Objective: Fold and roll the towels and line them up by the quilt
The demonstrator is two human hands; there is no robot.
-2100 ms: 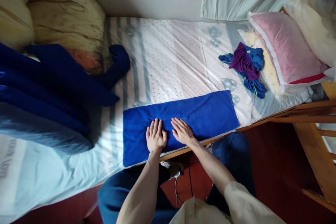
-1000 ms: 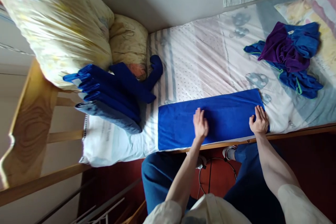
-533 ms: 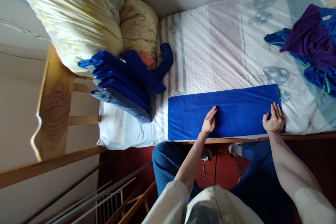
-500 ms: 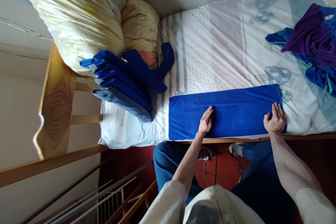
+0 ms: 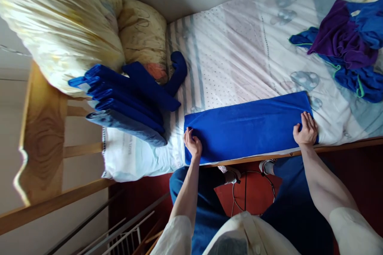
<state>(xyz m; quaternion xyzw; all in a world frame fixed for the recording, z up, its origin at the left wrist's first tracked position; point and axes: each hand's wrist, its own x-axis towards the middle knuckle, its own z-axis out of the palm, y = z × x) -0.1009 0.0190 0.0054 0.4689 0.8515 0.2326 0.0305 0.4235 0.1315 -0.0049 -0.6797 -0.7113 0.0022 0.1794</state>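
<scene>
A blue towel (image 5: 248,127), folded into a long flat strip, lies along the front edge of the bed. My left hand (image 5: 193,143) rests on the strip's left end, fingers on the cloth near its edge and thumb apart from them. At the opposite end my right hand (image 5: 306,129) lies flat, fingers stretched and thumb out to the side. Neither hand lifts the cloth. To the left, folded blue towels (image 5: 125,91) stand packed in a row, with a grey-blue folded towel (image 5: 125,126) at the front of it.
Crumpled purple and blue cloths (image 5: 344,44) lie on the right of the patterned bed sheet (image 5: 227,59). Yellowish pillows (image 5: 143,32) are piled by the wall. A wooden bed end (image 5: 44,139) borders the left side, and a metal rack stands below it.
My left hand has moved left from the towel's middle to its left end. My right hand stays at the right end. The whole view has shifted slightly.
</scene>
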